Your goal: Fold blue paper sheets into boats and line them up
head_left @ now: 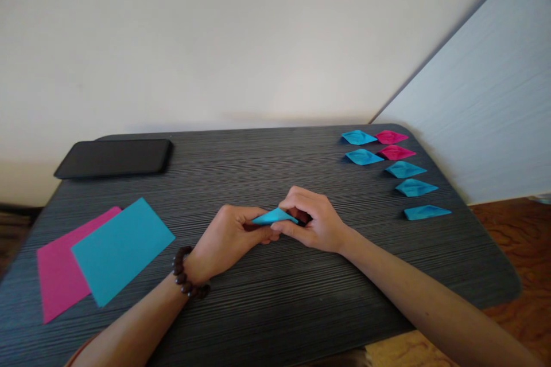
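A small folded piece of blue paper point(272, 217) is held between both hands above the middle of the table. My left hand point(232, 235) pinches its left end, with a dark bead bracelet point(184, 275) around the wrist. The fingers and thumb of my right hand point(316, 221) are closed on its right end. My fingers hide parts of its lower edge and ends. Folded blue paper boats point(361, 156) and pink paper boats point(396, 152) stand at the right side of the table, several in all.
Flat blue paper point(123, 252) overlaps pink paper point(62, 264) on the left. A black phone point(114, 159) lies at the back left of the dark table point(241, 166). A wall rises behind, and a pale panel point(486, 97) slants at the right.
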The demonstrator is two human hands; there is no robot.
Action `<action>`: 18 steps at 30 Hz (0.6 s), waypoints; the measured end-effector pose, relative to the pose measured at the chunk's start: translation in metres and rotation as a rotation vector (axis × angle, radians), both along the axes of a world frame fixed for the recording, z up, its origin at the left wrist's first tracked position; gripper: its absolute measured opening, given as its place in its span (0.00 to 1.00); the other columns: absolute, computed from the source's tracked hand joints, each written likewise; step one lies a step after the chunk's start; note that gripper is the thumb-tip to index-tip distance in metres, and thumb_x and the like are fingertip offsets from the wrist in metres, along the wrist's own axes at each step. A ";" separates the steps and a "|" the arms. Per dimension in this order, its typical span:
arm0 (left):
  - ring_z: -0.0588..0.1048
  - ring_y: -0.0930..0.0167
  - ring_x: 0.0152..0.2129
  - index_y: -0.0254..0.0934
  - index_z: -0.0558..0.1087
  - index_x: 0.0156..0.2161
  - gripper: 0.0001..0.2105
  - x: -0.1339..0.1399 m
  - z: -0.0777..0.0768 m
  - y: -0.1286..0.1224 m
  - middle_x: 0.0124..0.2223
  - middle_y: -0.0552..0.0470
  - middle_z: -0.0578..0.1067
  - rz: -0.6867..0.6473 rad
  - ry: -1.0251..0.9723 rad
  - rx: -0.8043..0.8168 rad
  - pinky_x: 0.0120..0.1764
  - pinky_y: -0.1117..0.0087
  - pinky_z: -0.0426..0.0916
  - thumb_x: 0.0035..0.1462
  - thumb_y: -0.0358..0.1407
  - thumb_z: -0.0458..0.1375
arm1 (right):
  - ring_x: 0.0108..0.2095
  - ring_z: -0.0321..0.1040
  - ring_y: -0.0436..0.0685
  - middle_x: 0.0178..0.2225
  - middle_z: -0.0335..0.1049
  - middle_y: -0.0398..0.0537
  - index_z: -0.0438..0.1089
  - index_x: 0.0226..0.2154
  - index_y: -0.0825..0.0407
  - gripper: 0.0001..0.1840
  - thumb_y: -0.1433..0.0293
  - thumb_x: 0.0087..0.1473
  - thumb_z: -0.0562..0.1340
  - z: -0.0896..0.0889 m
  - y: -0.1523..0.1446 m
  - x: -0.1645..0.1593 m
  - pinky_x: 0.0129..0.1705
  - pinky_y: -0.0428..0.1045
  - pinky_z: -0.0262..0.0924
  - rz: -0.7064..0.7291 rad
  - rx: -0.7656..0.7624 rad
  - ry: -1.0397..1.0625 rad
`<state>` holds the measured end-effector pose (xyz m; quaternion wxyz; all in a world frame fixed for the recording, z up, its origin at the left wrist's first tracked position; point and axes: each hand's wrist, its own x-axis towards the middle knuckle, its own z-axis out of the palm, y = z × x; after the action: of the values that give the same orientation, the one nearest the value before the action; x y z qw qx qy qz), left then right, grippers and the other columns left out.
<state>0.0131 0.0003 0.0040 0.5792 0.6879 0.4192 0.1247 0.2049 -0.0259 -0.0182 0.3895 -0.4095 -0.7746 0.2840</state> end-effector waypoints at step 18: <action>0.69 0.74 0.22 0.36 0.75 0.27 0.05 0.005 0.004 -0.007 0.22 0.59 0.72 0.046 0.105 0.060 0.26 0.76 0.59 0.49 0.33 0.57 | 0.30 0.54 0.50 0.28 0.50 0.41 0.74 0.31 0.49 0.07 0.67 0.45 0.66 0.004 -0.003 -0.011 0.31 0.48 0.55 -0.072 0.016 0.133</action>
<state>0.0186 -0.0066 0.0076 0.5324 0.7007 0.4610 0.1142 0.1940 -0.0290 -0.0144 0.4532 -0.4142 -0.7340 0.2902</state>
